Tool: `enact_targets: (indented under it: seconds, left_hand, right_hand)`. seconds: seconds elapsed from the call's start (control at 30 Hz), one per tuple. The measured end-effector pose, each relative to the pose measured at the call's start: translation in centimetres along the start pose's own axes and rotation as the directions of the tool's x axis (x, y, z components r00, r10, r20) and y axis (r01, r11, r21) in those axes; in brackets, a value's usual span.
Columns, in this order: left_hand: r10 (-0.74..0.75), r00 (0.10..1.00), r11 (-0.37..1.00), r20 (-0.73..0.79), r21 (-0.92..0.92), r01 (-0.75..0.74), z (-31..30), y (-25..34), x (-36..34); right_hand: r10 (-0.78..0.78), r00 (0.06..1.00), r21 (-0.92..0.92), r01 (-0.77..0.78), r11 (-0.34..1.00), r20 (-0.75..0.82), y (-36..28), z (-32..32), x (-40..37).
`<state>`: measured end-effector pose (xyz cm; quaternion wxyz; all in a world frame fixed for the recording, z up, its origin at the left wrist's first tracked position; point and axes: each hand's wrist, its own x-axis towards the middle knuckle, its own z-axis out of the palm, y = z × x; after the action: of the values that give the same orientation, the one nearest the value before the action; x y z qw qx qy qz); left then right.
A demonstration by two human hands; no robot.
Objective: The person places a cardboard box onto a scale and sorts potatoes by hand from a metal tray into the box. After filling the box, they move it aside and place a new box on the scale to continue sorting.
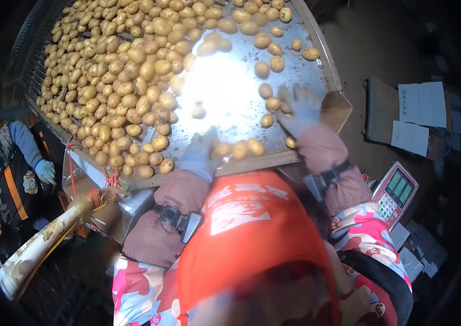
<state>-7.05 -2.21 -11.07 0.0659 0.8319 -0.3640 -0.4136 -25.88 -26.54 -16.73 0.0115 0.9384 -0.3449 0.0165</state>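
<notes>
My right hand [300, 111], in a pale blue-grey glove, lies over the metal sorting table [241, 117] with its fingers spread. Its thumb side is against a potato [272, 104], and another potato [267, 120] sits just left of it. Near the table's front edge, my left hand [200, 152] is gloved too, fingers stretched forward and slightly blurred. Beside it, on its right, a short row of potatoes [240, 150] lies along the wooden rim. Neither hand grips anything that I can see. Strong glare whitens the middle of the metal.
A big heap of potatoes [116, 76] covers the table's left and far side. At the left stands another person [13, 168] with a gloved hand. A worn white pole [45, 244] slants at lower left. On the right are a scale display [396, 193] and labelled cardboard [377, 114].
</notes>
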Motion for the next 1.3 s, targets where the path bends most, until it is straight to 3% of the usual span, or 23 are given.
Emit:
enact_targets:
  seconds: [0.07, 0.17, 0.23, 0.27, 0.3, 0.37, 0.43, 0.47, 0.53, 0.57, 0.6, 0.63, 0.67, 0.7, 0.77, 0.8, 0.87, 0.9, 1.0, 1.03, 1.1, 1.2, 1.3]
  left_hand:
    - [0.064, 0.998, 0.994, -0.025, -0.084, -0.066, 0.5, 1.0, 0.7]
    - [0.092, 0.996, 0.984, -0.022, -0.148, -0.094, 0.1, 5.8, 1.7]
    - [0.134, 0.989, 0.893, -0.055, -0.426, -0.145, 1.7, 8.2, 2.9]
    - [0.145, 0.987, 0.818, -0.075, -0.552, -0.162, 2.6, 9.0, 3.4]
    - [0.259, 0.962, 0.756, -0.080, -0.603, -0.254, 3.2, 9.4, 4.4]
    - [0.467, 0.876, 0.592, -0.118, -0.695, -0.409, 4.2, 9.8, 6.1]
    - [0.401, 0.914, 0.600, -0.066, -0.735, -0.316, 3.8, 9.5, 5.5]
    - [0.366, 0.930, 0.605, -0.037, -0.750, -0.268, 3.4, 9.2, 5.0]
    - [0.014, 0.998, 0.506, -0.061, -0.860, -0.060, 1.2, 8.7, 2.3]
    - [-0.168, 0.984, 0.420, -0.053, -0.907, 0.023, 0.1, 7.9, 1.2]
    - [-0.113, 0.922, 0.626, -0.370, -0.747, -0.223, -0.1, 5.2, 0.9]
    - [-0.041, 0.793, 0.774, -0.608, -0.520, -0.360, 0.9, 0.6, 1.4]
    - [0.035, 0.601, 0.895, -0.799, -0.242, -0.374, 2.0, -4.1, 1.9]
    - [0.075, 0.550, 0.922, -0.832, -0.153, -0.356, 0.0, -6.2, 0.1]
    - [-0.039, 0.396, 0.998, -0.917, -0.058, -0.035, -1.0, -11.3, -1.9]
    - [-0.077, 0.304, 0.990, -0.950, -0.037, 0.137, -1.2, -13.4, -2.8]
    - [-0.193, 0.340, 0.958, -0.920, -0.103, 0.267, -2.0, -16.5, -3.9]
    - [-0.251, 0.349, 0.936, -0.903, -0.135, 0.324, -2.6, -18.1, -3.7]
    - [-0.179, 0.347, 0.903, -0.921, -0.013, 0.429, -1.2, -19.3, -2.0]
    - [-0.172, 0.369, 0.919, -0.913, -0.014, 0.395, -1.5, -18.8, -2.1]
    - [-0.146, 0.423, 0.951, -0.894, -0.009, 0.309, -2.3, -18.0, -2.4]
    - [-0.138, 0.409, 0.973, -0.902, -0.046, 0.226, -2.3, -18.4, -2.6]
    - [-0.183, 0.484, 0.977, -0.855, -0.106, 0.183, -3.3, -18.2, -3.7]
  right_hand:
    - [0.022, 0.995, 0.074, -0.015, 0.997, -0.093, 4.9, 1.8, -3.6]
    - [0.166, 0.985, 0.018, -0.167, 0.986, 0.046, 6.5, -1.3, -7.7]
    - [0.015, 0.998, 0.283, 0.002, 0.959, -0.058, 3.9, -2.9, -9.9]
    - [-0.177, 0.974, 0.425, 0.222, 0.878, -0.143, 2.3, -4.0, -9.7]
    - [-0.343, 0.903, 0.532, 0.430, 0.730, -0.259, 0.6, -5.0, -9.2]
    - [-0.521, 0.844, 0.611, 0.349, 0.711, 0.124, -2.8, -5.4, -9.2]
    - [-0.527, 0.848, 0.424, 0.498, 0.756, -0.057, -4.4, -5.2, -8.2]
    - [-0.496, 0.863, 0.359, 0.493, 0.792, -0.093, -4.5, -4.5, -7.9]
    - [-0.393, 0.913, 0.267, 0.409, 0.873, -0.113, -3.8, -2.1, -7.2]
    - [-0.324, 0.941, 0.238, 0.338, 0.911, -0.100, -2.8, -0.9, -7.0]
    - [-0.205, 0.977, 0.291, 0.181, 0.939, 0.054, -1.6, -0.9, -6.6]
    - [-0.095, 0.973, 0.319, 0.024, 0.948, 0.211, 0.1, -0.7, -6.1]
    - [-0.072, 0.978, 0.209, 0.029, 0.977, 0.198, 3.0, 0.8, -6.6]
    - [-0.052, 0.982, 0.099, 0.034, 0.994, 0.182, 4.7, 2.2, -7.2]
    - [0.015, 0.981, -0.104, 0.005, 0.995, 0.193, 3.9, -2.5, -6.4]
    - [-0.182, 0.970, 0.019, 0.182, 0.983, 0.160, 2.9, -3.3, -5.0]
    - [-0.534, 0.844, 0.245, 0.507, 0.826, 0.055, 0.8, -4.0, -3.5]
    - [-0.730, 0.651, 0.350, 0.648, 0.677, 0.206, 0.0, -2.6, -2.5]
    - [-0.937, 0.334, 0.368, 0.863, 0.347, 0.100, -1.2, 0.4, 0.3]
    - [-0.962, 0.250, 0.355, 0.894, 0.274, 0.111, -2.2, 0.7, 1.3]
    - [-0.989, 0.135, 0.377, 0.915, 0.147, 0.057, -6.1, 1.4, 2.5]
    - [-0.997, -0.016, 0.400, 0.916, -0.043, -0.070, -16.5, 3.2, 3.9]
    - [-0.975, 0.010, 0.418, 0.904, -0.086, -0.223, -28.1, 3.4, 5.5]
